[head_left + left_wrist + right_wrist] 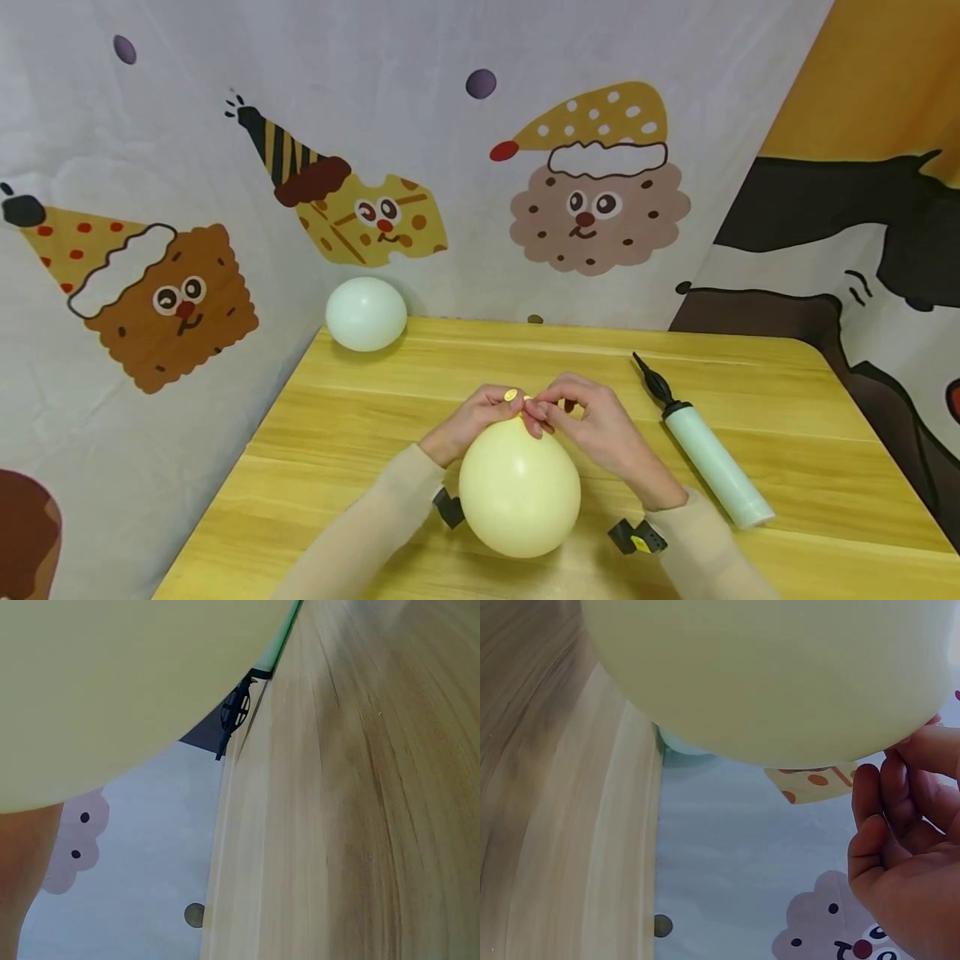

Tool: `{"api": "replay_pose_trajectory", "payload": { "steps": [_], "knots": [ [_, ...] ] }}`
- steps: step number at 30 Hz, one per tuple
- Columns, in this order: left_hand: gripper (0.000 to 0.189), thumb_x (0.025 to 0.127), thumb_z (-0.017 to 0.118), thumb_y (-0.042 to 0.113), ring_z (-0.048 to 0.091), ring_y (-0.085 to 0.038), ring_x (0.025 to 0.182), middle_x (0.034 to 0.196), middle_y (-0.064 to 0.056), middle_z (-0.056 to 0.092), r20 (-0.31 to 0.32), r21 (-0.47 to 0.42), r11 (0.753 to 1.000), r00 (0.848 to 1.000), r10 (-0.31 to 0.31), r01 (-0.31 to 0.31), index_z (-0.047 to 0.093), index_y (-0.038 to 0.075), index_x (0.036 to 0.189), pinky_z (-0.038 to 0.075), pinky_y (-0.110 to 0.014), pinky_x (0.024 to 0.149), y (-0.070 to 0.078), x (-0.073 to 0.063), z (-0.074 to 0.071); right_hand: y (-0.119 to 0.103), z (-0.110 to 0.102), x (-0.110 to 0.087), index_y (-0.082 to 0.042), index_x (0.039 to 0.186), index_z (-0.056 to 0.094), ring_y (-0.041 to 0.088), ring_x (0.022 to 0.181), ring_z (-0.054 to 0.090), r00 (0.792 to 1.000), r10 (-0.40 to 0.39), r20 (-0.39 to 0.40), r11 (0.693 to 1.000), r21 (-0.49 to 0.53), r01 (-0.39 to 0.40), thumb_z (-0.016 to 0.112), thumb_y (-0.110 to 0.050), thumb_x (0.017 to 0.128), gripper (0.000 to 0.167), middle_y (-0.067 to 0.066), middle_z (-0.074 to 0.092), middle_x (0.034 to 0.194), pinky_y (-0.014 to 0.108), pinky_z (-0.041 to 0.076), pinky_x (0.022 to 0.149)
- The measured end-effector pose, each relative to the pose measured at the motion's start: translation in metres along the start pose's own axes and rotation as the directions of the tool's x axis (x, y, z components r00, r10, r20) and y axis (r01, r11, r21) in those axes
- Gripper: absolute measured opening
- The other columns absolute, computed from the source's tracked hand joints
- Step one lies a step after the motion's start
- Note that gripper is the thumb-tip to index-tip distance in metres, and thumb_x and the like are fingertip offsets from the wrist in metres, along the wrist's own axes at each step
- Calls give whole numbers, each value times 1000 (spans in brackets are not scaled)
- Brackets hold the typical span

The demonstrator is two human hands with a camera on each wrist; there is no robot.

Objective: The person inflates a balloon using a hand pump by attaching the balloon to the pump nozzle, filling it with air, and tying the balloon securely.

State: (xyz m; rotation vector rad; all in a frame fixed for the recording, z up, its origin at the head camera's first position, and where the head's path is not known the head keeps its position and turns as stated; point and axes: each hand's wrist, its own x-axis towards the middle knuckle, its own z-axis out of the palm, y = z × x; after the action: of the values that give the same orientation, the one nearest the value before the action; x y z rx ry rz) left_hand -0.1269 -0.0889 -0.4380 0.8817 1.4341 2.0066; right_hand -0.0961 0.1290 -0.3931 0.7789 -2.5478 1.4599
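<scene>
A round, inflated pale yellow balloon (520,492) is held up by its neck, which points away from the person. My left hand (480,412) pinches the neck from the left, and the yellow lip of the balloon shows above its thumb. From the right, the thumb and forefinger of my right hand (588,417) pinch at the same neck, fingertips close against the left hand's. In the right wrist view, the other fingers (892,802) of that hand are curled below the balloon. The balloon's body fills much of both wrist views and hides the left fingers there.
A pale mint balloon (366,314) rests at the table's far left corner. To the right lies a hand pump (716,462) with a mint barrel and black nozzle. The wooden table (360,442) meets a printed cloth backdrop (465,208) along its back edge.
</scene>
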Motion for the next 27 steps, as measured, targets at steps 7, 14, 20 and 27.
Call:
{"api": "replay_pose_trajectory", "payload": {
  "steps": [7, 14, 20, 27],
  "knots": [
    [32, 110, 50, 35, 66, -15, 111, 96, 8, 76, -3, -7, 1000, 1000, 24, -24, 79, 26, 103, 54, -29, 98, -3, 1, -2, -2, 3, -2, -19, 95, 78, 11, 81, 58, 998, -59, -34, 997, -46, 58, 75, -9, 96, 11, -14, 66, 91, 30, 51, 69],
    [32, 110, 51, 35, 67, -17, 115, 100, 6, 77, 14, -27, 999, 1000, 22, -22, 80, 24, 101, 51, -32, 104, -2, 2, -1, 3, -1, -3, -23, 100, 79, 13, 82, 60, 1000, -6, 3, 999, 46, 6, 71, -17, 100, 10, -11, 69, 95, 29, 52, 69],
    [33, 110, 50, 31, 67, -18, 114, 104, 2, 76, 45, -56, 998, 999, 7, -5, 80, 24, 96, 50, -34, 106, -1, 2, 1, 0, -6, -3, -28, 100, 79, 16, 82, 60, 998, 22, 62, 997, 71, -26, 73, -25, 99, 7, -10, 69, 95, 30, 51, 69],
    [32, 110, 50, 31, 66, -19, 114, 100, 6, 76, 65, -71, 997, 998, 12, -8, 80, 25, 99, 49, -34, 107, -3, 2, -1, -2, -6, 0, -27, 96, 78, 16, 83, 60, 997, 31, 69, 998, 46, -34, 74, -20, 99, 9, -11, 69, 95, 29, 50, 69]
  ]
}}
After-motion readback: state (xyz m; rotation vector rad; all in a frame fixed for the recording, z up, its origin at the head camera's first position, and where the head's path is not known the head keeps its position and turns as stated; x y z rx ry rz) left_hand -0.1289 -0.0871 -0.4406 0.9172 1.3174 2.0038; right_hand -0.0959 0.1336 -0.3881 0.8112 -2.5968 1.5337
